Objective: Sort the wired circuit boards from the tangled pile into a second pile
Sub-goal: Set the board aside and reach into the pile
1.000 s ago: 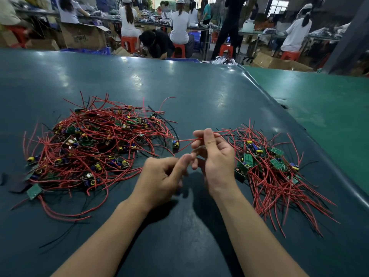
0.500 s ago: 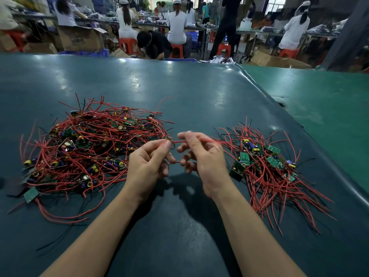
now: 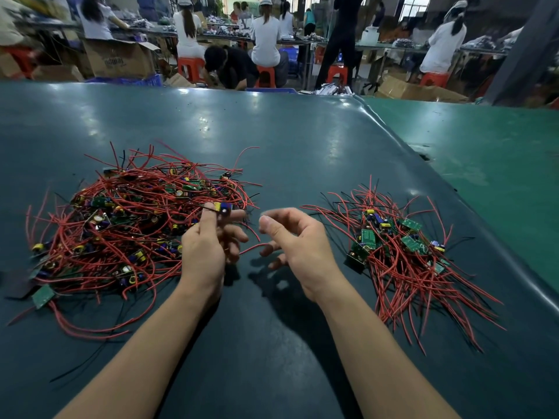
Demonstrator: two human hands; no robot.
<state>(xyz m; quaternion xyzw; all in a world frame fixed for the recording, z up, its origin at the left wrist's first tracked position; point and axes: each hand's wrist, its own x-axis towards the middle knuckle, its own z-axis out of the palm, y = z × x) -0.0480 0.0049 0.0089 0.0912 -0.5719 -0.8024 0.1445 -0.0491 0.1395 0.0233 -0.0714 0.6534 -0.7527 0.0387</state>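
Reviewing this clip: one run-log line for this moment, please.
left hand: pinches wired board over tangled pile | right hand: curled, grip unclear | second pile: right

– So where's everything sitting on the bench (image 3: 302,140)?

– Tangled pile (image 3: 136,225) on the left, second pile (image 3: 402,252) off to the right, well apart. Both hands are in the gap between them: left hand (image 3: 205,252) right at the tangled pile's edge with a board (image 3: 223,207) raised at its fingertips, right hand (image 3: 296,243) nearer the second pile.

– And behind?

– Seated workers (image 3: 266,34) at benches beyond the far edge.
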